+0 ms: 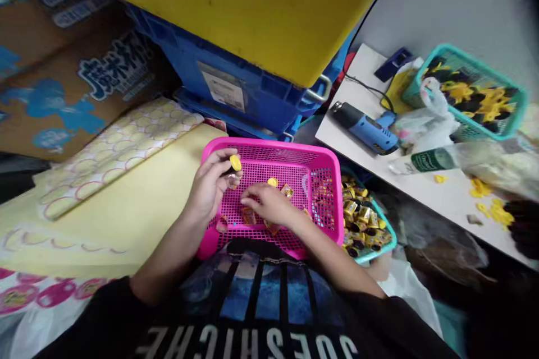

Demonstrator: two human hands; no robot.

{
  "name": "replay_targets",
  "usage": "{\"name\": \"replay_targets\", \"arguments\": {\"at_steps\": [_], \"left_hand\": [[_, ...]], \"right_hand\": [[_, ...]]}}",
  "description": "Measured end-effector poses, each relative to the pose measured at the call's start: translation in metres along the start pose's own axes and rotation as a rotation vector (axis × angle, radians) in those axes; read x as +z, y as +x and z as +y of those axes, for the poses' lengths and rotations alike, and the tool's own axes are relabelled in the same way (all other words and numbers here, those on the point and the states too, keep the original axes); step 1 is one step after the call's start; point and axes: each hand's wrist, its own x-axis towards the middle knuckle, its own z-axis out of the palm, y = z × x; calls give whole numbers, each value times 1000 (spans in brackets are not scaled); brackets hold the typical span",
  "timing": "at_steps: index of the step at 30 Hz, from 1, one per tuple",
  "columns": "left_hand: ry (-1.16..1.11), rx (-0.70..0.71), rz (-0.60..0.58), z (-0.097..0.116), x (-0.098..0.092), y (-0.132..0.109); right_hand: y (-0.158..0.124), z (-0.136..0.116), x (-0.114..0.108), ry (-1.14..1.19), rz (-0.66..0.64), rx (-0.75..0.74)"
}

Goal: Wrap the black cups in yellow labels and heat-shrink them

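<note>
My left hand (pixel 206 188) is closed around a small dark container with a yellow cap (pixel 236 162), held up over the left side of a pink plastic basket (pixel 273 145). Clear plastic shows below its dark part. My right hand (pixel 269 203) hovers low over the basket's middle, thumb and fingers drawn together; what they pinch, if anything, is too small to make out. Just under it lies a printed clear wrapper (pixel 248 215). A loose yellow cap (pixel 273 182) and another printed piece (pixel 287 190) rest on the basket floor beyond the right hand.
A teal basket (pixel 391 242) of yellow-capped containers stands to the right. On the white table (pixel 362 76) are a blue heat gun (pixel 366 128), a bottle (pixel 432 160) and another teal basket (pixel 524 102) of yellow and black parts. Blue crates (pixel 185 61) rise ahead; cardboard boxes (pixel 63 56) stand left.
</note>
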Motion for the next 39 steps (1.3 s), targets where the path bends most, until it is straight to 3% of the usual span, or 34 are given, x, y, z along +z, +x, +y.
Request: {"name": "replay_targets", "arguments": {"at_steps": [3,7,9,11,13,15,18,20,25,30,34,39], "left_hand": [[60,22,9,1,3,-4],[246,122,22,1,4,-11],[299,142,9,0,3,-13],[280,139,4,-1,1,-13],[237,156,24,0,0,-12],[215,179,43,1,1,-11],[209,186,50,5,3,-12],[212,172,56,7,3,-13],[276,102,14,9,-7,-16],[434,-90,-185,4,-9,-18],[503,-180,-306,-3,5,-23],[537,-128,-260,-10,13,-22]], "right_hand": [[5,-7,10,250,69,-53],[7,-5,9,554,440,37],[5,-5,5,542,513,38],[1,-10,5,397,337,-79],[-2,-18,14,200,48,-167],[-1,-24,31,64,-104,-88],[4,-23,55,60,-52,115],[7,-14,58,123,-18,155],[-3,12,19,393,75,225],[-23,17,-20,906,332,194],[-27,11,-24,970,497,212],[-24,6,-20,974,619,236]]}}
